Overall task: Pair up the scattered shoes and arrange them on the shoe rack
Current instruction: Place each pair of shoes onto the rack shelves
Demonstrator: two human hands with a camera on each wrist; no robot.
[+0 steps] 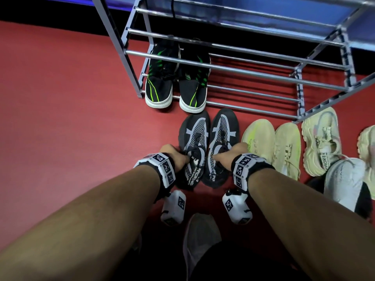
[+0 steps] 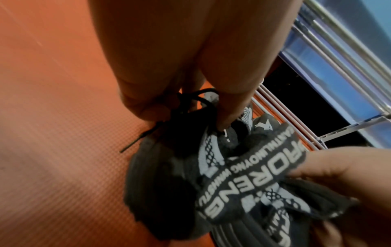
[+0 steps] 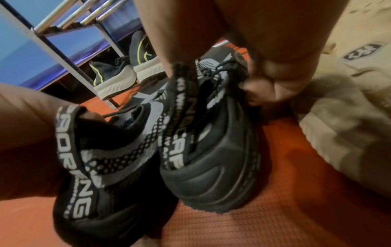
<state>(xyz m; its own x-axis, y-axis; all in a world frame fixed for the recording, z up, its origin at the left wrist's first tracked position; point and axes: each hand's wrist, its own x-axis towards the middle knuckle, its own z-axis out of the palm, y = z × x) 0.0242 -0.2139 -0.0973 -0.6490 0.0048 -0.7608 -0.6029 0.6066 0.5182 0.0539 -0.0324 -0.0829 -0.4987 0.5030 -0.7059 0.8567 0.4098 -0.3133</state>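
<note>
Two grey knit sneakers [image 1: 207, 147], light and soft-collared, are each pinched at the tongue and laces by the left hand [image 1: 175, 157] and right hand [image 1: 230, 156], the surest hold.

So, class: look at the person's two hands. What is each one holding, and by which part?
Each hand grips one dark grey shoe at its collar opening: the left hand holds the left shoe, the right hand the right shoe.
</note>
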